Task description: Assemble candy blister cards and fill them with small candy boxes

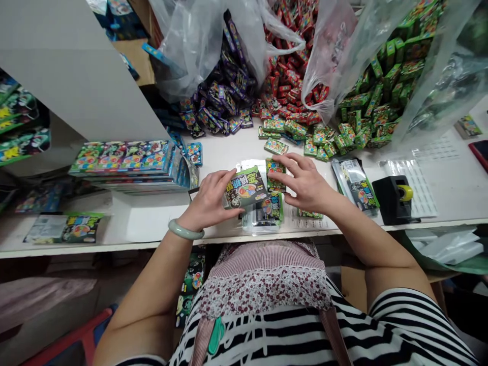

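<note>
My left hand [209, 198], with a pale bangle at the wrist, holds a dark printed packet [247, 189] with a green edge, tilted between thumb and fingers. Beside it, my right hand [303, 180] has its curved fingers on a small green box [275, 175]. The fingertips lie over the box's top and left side, and the thumb is by its lower right corner. Under both hands is a stack of clear-backed printed packets [269, 209], partly covered by the held packet. Another small green box [310, 213] lies below my right wrist, partly hidden.
Plastic bags at the back spill purple boxes [221, 101], red boxes [290, 86] and green boxes [377, 101] onto the table. Stacked display cartons [125, 162] stand left, near a white tray [152, 216]. Right are more packets [356, 185] and a black tape dispenser [394, 198].
</note>
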A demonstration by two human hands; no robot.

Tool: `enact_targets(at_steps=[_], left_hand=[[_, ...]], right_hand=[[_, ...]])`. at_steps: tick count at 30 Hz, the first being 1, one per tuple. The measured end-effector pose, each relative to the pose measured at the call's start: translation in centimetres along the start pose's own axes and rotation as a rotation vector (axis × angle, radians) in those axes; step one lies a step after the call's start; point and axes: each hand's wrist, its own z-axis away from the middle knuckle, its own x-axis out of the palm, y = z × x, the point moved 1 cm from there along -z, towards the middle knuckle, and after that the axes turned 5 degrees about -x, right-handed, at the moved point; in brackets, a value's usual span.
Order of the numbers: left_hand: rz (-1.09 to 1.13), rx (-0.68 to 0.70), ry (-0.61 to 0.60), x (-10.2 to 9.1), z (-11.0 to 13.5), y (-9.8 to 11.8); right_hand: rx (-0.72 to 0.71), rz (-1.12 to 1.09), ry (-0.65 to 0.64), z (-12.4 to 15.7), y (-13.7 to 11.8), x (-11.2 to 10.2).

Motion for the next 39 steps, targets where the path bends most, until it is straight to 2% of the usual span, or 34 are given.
enact_targets(at_steps=[5, 11, 14, 19, 23, 33, 39], left_hand=[[0.014, 0.065, -0.035, 0.4, -0.1, 0.3], [0.094, 0.096, -0.108, 1.4, -0.1, 0.2], [0.155, 0.108, -0.125, 1.6, 0.1, 0.1], [0.233, 0.095, -0.141, 1.4, 0.4, -0.1], [0.207, 0.11, -0.114, 1.2, 0.3, -0.1], [0.228, 0.129, -0.158, 1.5, 0.1, 0.5], [0.261, 0.127, -0.164, 1.5, -0.4, 0.6]], right_hand=[[-0.046, -0.162, -0.167, 0.5, -0.1, 0.7], [-0.039, -0.412, -0.155, 1.4, 0.9, 0.5], [-0.072, -0.471, -0.152, 1.6, 1.2, 0.1], [-0.101, -0.511, -0.184, 1.8, 1.6, -0.4], [-0.107, -0.524, -0.192, 1.7, 1.8, -0.6], [-0.106, -0.501, -0.289, 1.0, 1.6, -1.3], [-0.073, -0.467, -0.28, 0.6, 1.8, -1.4]])
